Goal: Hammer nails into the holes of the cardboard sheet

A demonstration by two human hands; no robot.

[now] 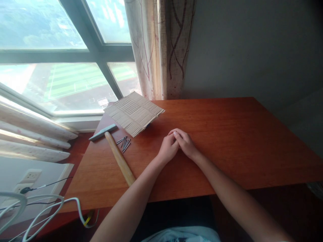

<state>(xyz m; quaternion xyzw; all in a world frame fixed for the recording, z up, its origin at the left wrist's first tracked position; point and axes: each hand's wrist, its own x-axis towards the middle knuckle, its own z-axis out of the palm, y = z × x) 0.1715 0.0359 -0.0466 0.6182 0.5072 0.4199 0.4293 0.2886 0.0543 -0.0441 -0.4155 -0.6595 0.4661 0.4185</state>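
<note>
My left hand [168, 148] and my right hand [186, 144] rest folded together over the middle of the table, fingers closed against each other. The right thumb and fingers lap over the left fingertips; no object shows in either hand. To their left lies a hammer with a grey metal head [103, 132] and a wooden handle [118, 158], whose lower end is hidden behind my left forearm. Several loose nails [124, 144] lie in a small heap beside the handle. Behind them is a square of corrugated cardboard [137, 112] with a grid of small holes, its near corner raised off the tabletop.
The reddish wooden table [239, 144] stretches away to the right, against a grey wall [242, 50]. A window [75, 80] and patterned curtains [161, 50] stand at the back left. White cables [50, 198] and a wall socket [32, 175] are beside the table's left edge.
</note>
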